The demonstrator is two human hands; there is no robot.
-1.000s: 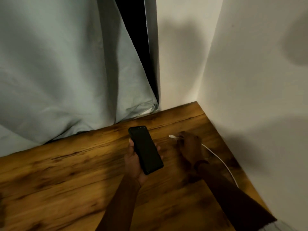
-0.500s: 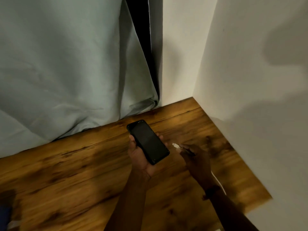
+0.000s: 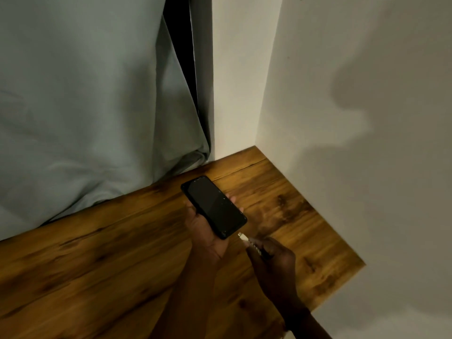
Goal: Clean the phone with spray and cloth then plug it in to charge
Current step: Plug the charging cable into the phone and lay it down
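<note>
The left hand [image 3: 208,231] cradles a black phone [image 3: 213,207] from beneath, palm up, with the fingertips curling over the phone's 3 o'clock edge and the thumb along its 9 o'clock edge; the phone lies screen-up, dark, and tilted so that its top end points toward 11 o'clock and its bottom end toward 5 o'clock. Pale specks show on the glass near the lower end. The right hand [image 3: 271,258] sits at 5 o'clock from the phone, its thumb and forefinger pinched together on a white charging plug [image 3: 242,237], the other fingers curled in behind. The plug's metal tip points toward 11 o'clock at the phone's bottom edge and lies just beside it; a thin gap of wood shows between tip and phone, so the two are near but apart. The cable behind the plug is hidden in the hand. Both hands hang above a wooden worktop [image 3: 102,265] with dark grain streaks, whose far corner runs into a white wall [image 3: 367,167] at 1 o'clock. A pale grey-green curtain [image 3: 85,106] hangs at 10 o'clock and bunches against the worktop's back edge
</note>
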